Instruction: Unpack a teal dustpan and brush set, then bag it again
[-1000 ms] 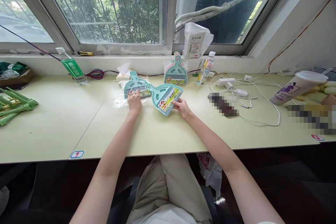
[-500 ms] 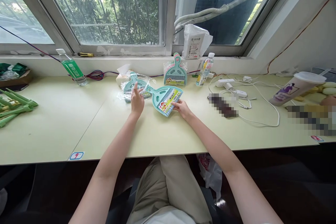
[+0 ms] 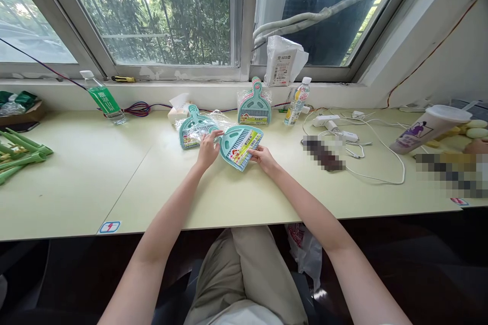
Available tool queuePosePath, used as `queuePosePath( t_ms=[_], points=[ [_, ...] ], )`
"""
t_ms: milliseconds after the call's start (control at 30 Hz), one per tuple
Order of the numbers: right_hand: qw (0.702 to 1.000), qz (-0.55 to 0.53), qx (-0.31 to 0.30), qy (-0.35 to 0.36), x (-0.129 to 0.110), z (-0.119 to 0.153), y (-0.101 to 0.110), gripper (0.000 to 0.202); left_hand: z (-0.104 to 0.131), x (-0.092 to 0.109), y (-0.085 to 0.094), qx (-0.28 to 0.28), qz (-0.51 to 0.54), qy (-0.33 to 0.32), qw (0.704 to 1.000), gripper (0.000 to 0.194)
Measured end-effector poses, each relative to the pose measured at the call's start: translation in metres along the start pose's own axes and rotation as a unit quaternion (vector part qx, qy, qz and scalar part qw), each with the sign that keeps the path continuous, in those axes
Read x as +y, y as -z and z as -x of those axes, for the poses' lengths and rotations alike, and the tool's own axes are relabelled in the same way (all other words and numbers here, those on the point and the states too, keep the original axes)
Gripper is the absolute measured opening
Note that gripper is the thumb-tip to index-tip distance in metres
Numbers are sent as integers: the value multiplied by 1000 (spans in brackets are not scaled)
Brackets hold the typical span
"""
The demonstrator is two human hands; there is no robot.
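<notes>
A teal mini dustpan and brush set (image 3: 240,146) with a yellow printed label is tilted above the table in front of me. My right hand (image 3: 264,159) pinches its lower right edge, thumb over the label. My left hand (image 3: 209,148) has its fingers closed around the handle end, which they largely hide. Just behind that hand lies another teal dustpan set (image 3: 193,124), partly covered by clear crumpled plastic wrap (image 3: 221,119). A further wrapped stack of dustpan sets (image 3: 254,106) leans upright against the wall below the window.
On the left are a green-labelled water bottle (image 3: 104,99) and green stalks (image 3: 23,155). To the right stand a drink bottle (image 3: 298,101), white cables with a power strip (image 3: 326,120), and a large lidded cup (image 3: 427,129). A tissue pack (image 3: 179,106) sits behind.
My left hand has come down and right from above the wrapped set, its raised finger now folded onto the handle of the held dustpan set. My right hand stays at the edge.
</notes>
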State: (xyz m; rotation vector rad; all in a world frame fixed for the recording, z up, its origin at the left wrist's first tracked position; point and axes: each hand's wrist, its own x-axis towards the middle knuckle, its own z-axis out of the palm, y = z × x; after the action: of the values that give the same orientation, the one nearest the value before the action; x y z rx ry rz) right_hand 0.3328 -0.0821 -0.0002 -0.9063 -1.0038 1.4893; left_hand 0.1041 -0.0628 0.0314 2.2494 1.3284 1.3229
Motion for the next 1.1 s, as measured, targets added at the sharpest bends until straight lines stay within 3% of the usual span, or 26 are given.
queuePosePath(
  t_ms=[133,200,333,533,600,700,800,933,1100],
  points=[
    [1000,-14,13,5,-1,0,-1,20,2,2,-5,-9,-15,-18,1000,50],
    [1000,-18,18,5,-1,0,-2,20,3,4,-5,31,-23,-10,999,52],
    [999,-34,28,20,-4,2,-3,19,3,4,-3,167,2,50,985,67],
    [997,-50,41,40,-8,5,-4,20,-1,-7,-3,222,165,172,945,101],
    [997,-48,39,44,-9,5,-5,22,-4,-10,-3,200,265,220,918,111],
    [997,-46,26,52,-9,6,-6,25,-7,-13,-1,107,433,264,855,125],
    [997,-47,15,55,-8,7,-6,28,-7,-15,0,45,511,290,808,130],
    [997,-47,18,57,-7,7,-6,28,-3,-12,2,-45,526,248,812,121],
    [997,-45,34,54,-9,6,-6,24,0,4,4,-116,522,221,816,82]
  ],
)
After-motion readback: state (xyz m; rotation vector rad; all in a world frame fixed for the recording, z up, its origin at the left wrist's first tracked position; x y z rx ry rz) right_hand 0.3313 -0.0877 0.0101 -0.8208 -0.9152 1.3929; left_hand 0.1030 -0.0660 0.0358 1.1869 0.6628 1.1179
